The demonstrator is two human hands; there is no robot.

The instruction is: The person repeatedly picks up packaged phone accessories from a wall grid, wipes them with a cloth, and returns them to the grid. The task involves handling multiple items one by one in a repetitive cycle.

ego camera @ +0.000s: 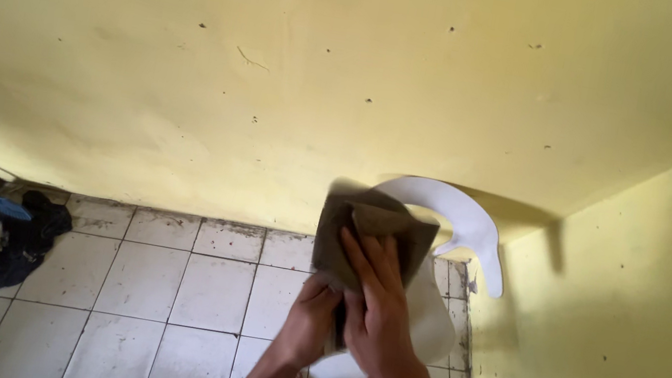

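two bare forearms rise from the bottom edge. the right hand lies flat, fingers together, pressed on a brown folded cloth. the left hand grips the cloth's lower edge from beneath, fingers curled. the cloth's long axis runs up and down, its top toward the yellow wall. behind it a white toilet seat stands raised, curving up and right. a dark rag lies on the tiled floor, well apart to the left.
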